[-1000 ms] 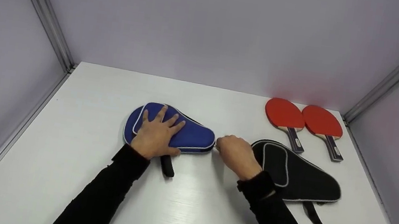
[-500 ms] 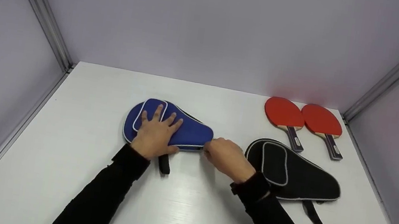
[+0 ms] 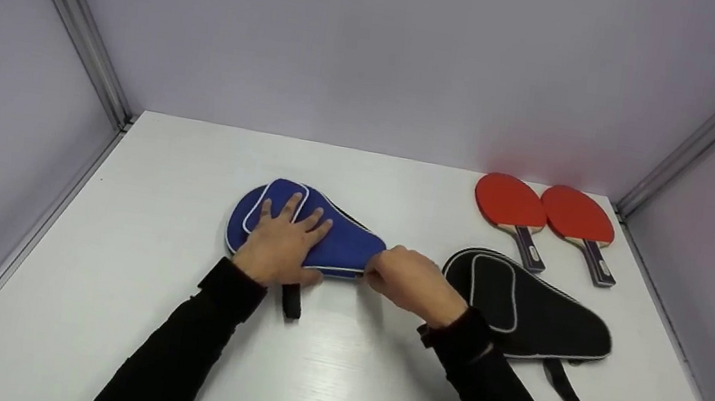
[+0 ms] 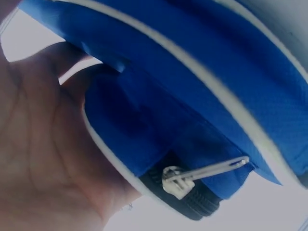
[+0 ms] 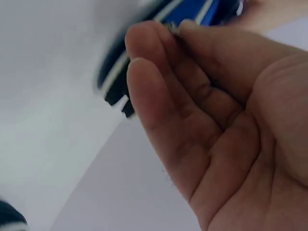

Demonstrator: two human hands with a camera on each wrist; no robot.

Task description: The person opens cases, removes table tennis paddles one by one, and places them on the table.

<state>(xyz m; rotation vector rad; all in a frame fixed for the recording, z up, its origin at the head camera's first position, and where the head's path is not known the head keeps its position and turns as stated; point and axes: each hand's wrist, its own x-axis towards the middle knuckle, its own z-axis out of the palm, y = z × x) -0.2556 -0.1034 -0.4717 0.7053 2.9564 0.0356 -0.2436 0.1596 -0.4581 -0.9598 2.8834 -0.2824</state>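
A blue paddle case (image 3: 343, 244) with white piping lies on the white table, narrow end to the right. My left hand (image 3: 278, 245) rests on its wide part, fingers spread over the outlined pocket. In the left wrist view a metal zipper pull (image 4: 207, 171) hangs at a black zipper end beside the palm. My right hand (image 3: 416, 282) is at the case's narrow end, near edge. In the right wrist view its thumb and forefinger pinch a small metal zipper pull (image 5: 172, 28), mostly hidden by the fingertips. A black strap (image 3: 291, 301) sticks out below the left hand.
A black paddle case (image 3: 547, 318) with white piping lies to the right, partly behind the right forearm, its strap (image 3: 561, 384) toward me. Two red table tennis paddles, one (image 3: 510, 202) left of the other (image 3: 577, 216), lie at the back right. Pale panels (image 3: 379, 50) enclose the table.
My right hand has moved from just off the case's narrow tip to the near edge beside it. The blue case has shifted and turned slightly; the left hand stays on it.
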